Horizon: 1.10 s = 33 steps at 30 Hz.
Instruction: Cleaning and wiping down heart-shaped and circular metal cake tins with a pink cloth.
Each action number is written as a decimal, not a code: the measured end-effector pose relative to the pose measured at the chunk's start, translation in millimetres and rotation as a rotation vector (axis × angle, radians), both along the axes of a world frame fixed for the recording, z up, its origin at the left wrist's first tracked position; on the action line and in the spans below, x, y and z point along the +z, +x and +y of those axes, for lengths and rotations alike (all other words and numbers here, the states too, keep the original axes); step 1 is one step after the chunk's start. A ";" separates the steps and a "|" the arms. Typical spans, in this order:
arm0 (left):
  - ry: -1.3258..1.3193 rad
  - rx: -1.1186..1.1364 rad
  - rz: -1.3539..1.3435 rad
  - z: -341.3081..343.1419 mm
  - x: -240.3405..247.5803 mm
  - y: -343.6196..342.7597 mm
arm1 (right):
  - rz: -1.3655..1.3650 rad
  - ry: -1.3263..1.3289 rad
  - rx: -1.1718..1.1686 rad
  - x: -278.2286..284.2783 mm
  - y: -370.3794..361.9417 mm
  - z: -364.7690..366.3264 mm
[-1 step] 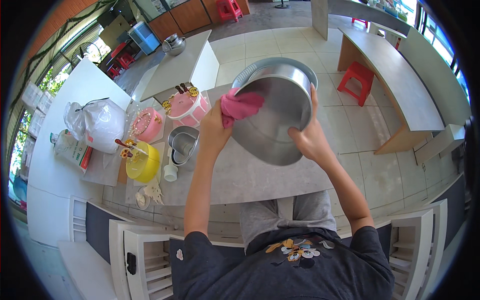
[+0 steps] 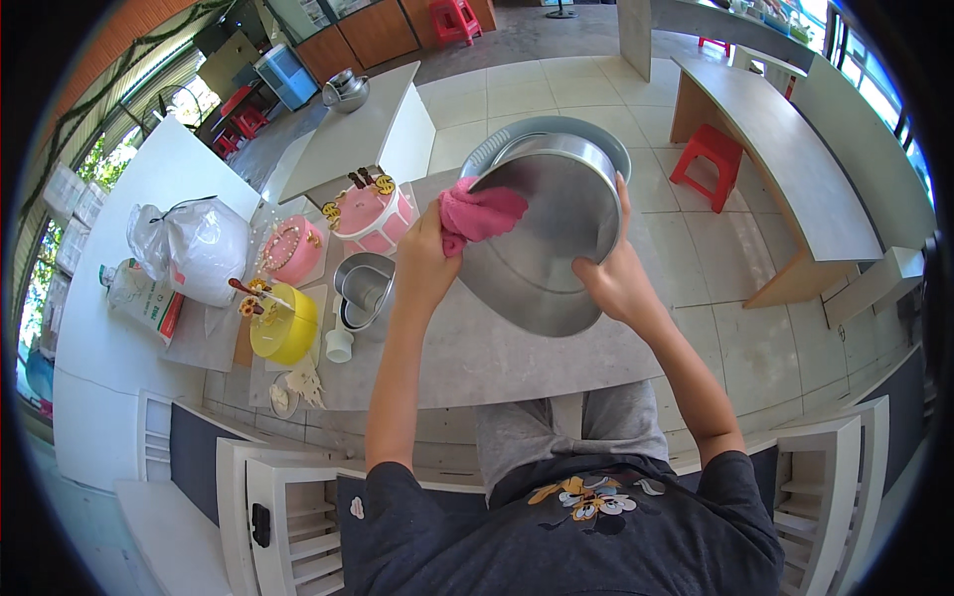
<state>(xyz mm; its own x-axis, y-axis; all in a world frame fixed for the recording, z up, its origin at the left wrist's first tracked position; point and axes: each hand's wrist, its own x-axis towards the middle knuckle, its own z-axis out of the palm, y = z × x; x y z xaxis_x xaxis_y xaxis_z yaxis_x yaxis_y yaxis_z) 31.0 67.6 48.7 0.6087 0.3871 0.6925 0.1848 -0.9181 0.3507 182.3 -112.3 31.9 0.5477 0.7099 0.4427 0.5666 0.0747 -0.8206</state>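
Observation:
My left hand (image 2: 429,246) is closed around a pink cloth (image 2: 482,211) at the left rim of a large silver metal cake pan (image 2: 547,258). The cloth overlaps the inside of the pan. My right hand (image 2: 613,273) grips the pan's right side, its thumb on the inner face and its fingers mostly hidden behind the wall. Tilted toward me, the pan is held over the grey table (image 2: 517,358). Behind it shows a grey basin (image 2: 487,146), partly covered. Left of my left forearm lie smaller nested metal pans (image 2: 365,288).
Left on the table are a yellow cake (image 2: 284,328), a pink cake (image 2: 293,250) and a pink-and-white cake (image 2: 370,217). A white cup (image 2: 339,345) stands by the small pans. Plastic bags (image 2: 204,248) rest on the white counter. A red stool (image 2: 709,164) is at the right.
The pan's lower edge has dropped slightly, and the cloth has shifted a little to the right. Both hands keep their holds.

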 end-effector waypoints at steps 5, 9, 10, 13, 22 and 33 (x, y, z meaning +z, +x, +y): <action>-0.030 -0.001 -0.014 -6.9 4.3 4.7 | 0.037 -0.078 -0.067 12.9 -18.8 -5.8; 0.481 -0.150 0.018 -24.0 27.0 24.9 | -0.152 -0.327 -0.036 -0.4 -47.5 6.1; 0.481 -0.148 0.020 -23.3 28.3 24.5 | -0.151 -0.327 -0.034 -6.9 -43.9 5.0; 0.457 -0.245 0.094 -18.4 29.2 14.4 | -0.066 -0.361 0.096 2.8 -32.0 1.2; -0.221 0.139 -0.082 -7.0 -24.2 -3.7 | -0.239 -0.057 -0.151 40.8 -25.6 -7.2; -0.021 0.179 -0.115 -16.0 30.4 -0.1 | -0.036 -0.001 -0.092 31.1 -27.4 -2.7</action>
